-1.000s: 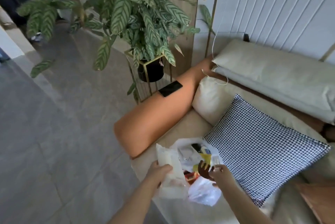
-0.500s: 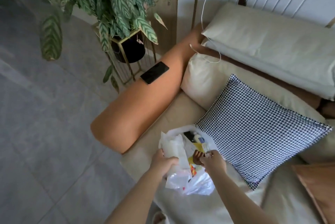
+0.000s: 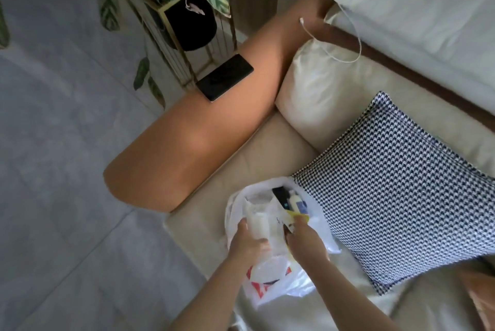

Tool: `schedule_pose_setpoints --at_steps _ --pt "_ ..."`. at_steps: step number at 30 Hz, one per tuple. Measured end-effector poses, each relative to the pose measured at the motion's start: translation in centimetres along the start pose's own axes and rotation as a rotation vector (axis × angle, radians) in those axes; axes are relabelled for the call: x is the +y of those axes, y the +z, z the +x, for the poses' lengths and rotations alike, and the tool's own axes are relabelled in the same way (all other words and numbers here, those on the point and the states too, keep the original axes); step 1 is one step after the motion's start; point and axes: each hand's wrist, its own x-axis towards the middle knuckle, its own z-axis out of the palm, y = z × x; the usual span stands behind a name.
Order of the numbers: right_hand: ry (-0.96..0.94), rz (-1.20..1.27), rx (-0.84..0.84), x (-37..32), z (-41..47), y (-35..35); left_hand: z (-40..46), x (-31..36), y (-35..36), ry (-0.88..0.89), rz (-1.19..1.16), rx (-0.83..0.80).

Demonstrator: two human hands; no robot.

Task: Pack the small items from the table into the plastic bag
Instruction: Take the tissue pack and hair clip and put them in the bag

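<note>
A white plastic bag point(image 3: 270, 281) with red print lies open on the beige sofa seat point(image 3: 249, 161). Inside it I see a black item point(image 3: 280, 194), a small white bottle point(image 3: 294, 200) and a yellow packet point(image 3: 296, 215). My left hand point(image 3: 246, 245) grips a clear whitish packet point(image 3: 257, 220) together with the bag's left edge. My right hand point(image 3: 306, 246) pinches a small dark brown item point(image 3: 286, 231) at the bag's mouth, its fingers partly hidden.
A black phone point(image 3: 225, 77) lies on the orange armrest point(image 3: 187, 148). A black-and-white patterned cushion point(image 3: 396, 196) leans right of the bag. A white cable point(image 3: 345, 43) trails over the back cushions. A potted plant on a gold stand point(image 3: 187, 17) stands beyond the armrest.
The view has tilted down and closer to the sofa. Both hands have pushed further into the bag's mouth with the packet and the dark item.
</note>
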Motion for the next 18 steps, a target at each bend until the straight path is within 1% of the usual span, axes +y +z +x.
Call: schedule_pose_setpoints --at_steps 3,5,8,13,18 --pt "-0.049 -0.080 -0.026 0.4 0.7 0.4 0.6 -0.2 0.7 -0.019 0.078 0.020" --pt "-0.086 -0.149 -0.060 0.6 0.8 0.4 0.4 -0.3 0.8 -0.020 0.160 -0.004" --pt "-0.124 -0.232 -0.109 0.9 0.7 0.4 -0.1 -0.4 0.7 0.005 0.280 -0.028" --pt "-0.210 -0.318 -0.144 0.6 0.3 0.4 -1.2 -1.2 0.0 0.097 0.491 0.002" --pt "-0.250 -0.372 -0.118 0.5 -0.6 0.2 -2.6 -2.1 -0.2 0.075 0.513 -0.053"
